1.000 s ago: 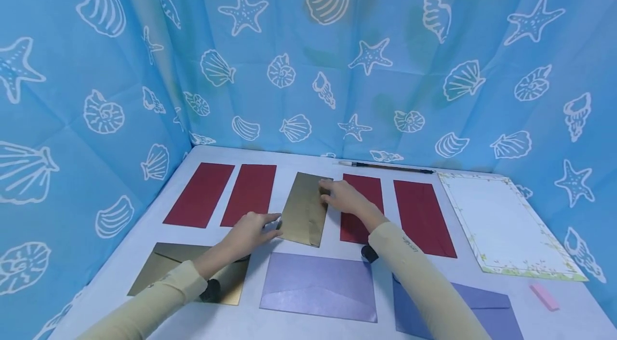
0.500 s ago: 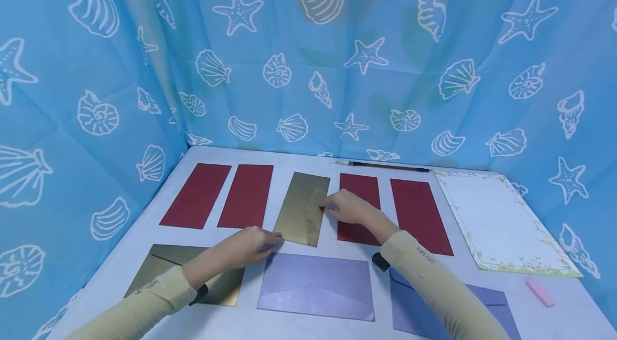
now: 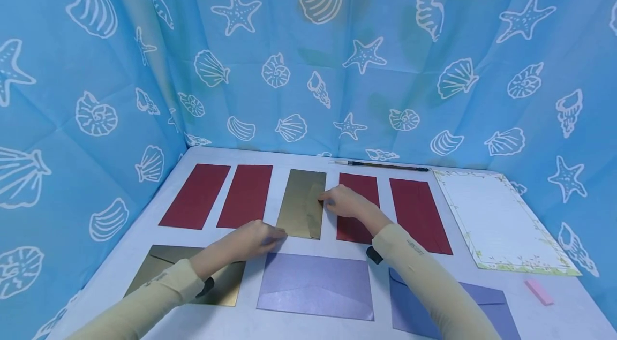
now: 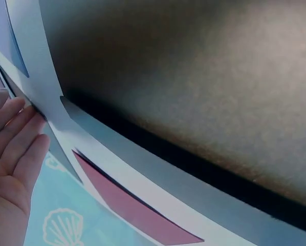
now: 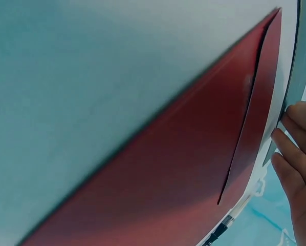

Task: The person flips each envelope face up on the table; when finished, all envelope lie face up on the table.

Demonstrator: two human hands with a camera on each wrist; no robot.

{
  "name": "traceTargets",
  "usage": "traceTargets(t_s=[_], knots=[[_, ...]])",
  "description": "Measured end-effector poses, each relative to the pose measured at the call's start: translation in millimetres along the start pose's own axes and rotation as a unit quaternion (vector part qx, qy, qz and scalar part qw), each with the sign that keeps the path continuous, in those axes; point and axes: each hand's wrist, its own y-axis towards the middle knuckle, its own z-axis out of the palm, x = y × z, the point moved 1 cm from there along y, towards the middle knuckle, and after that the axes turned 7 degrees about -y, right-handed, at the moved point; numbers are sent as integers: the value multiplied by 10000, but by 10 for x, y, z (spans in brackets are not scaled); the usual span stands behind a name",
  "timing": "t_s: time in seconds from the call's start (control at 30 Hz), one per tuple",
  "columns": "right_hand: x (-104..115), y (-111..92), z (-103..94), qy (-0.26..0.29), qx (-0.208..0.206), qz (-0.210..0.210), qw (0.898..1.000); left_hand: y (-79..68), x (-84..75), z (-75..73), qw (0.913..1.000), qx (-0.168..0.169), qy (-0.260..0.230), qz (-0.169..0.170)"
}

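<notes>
A gold envelope (image 3: pixel 300 203) lies in the middle of the back row, its long sides running away from me. My left hand (image 3: pixel 251 242) pinches its near left corner. At the right edge, my right hand (image 3: pixel 348 202) pinches the paper between thumb and fingers. In the left wrist view the left hand (image 4: pixel 15 159) reaches past a second gold envelope (image 4: pixel 194 92), which fills most of that view. The right wrist view has the right hand (image 5: pixel 299 159) at the envelope's edge, beyond a red envelope (image 5: pixel 183 154). The fingertips are partly hidden.
Two red envelopes lie left of the gold one and two right of it. Nearer me are the other gold envelope (image 3: pixel 166 259), a lilac envelope (image 3: pixel 315 286) and a violet envelope (image 3: pixel 487 297). A brush (image 3: pixel 385 165), bordered paper (image 3: pixel 501 217) and pink eraser (image 3: pixel 539 292) lie beyond.
The gold envelope has turned from a slant to nearly straight and shifted slightly away from me. My right hand has moved down its right edge; the left thumb and fingers have come together at the corner.
</notes>
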Motion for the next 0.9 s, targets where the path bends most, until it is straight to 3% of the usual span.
traceTargets(t_s=[0.23,0.53,0.67,0.9], knots=[[-44,10,-1,249,-49,134,9996,-1,29,-6,9995,36,-212,-238],[-104,-15,-14,719,-144,82,9973,-50,105,-37,9932,-72,-1066,-458],[-81,-25,-24,860,-247,-57,9960,-187,132,-86,9869,-307,-1436,-662],[61,36,-28,1259,-516,-548,9892,-568,219,-289,9751,-771,-1664,-1247]])
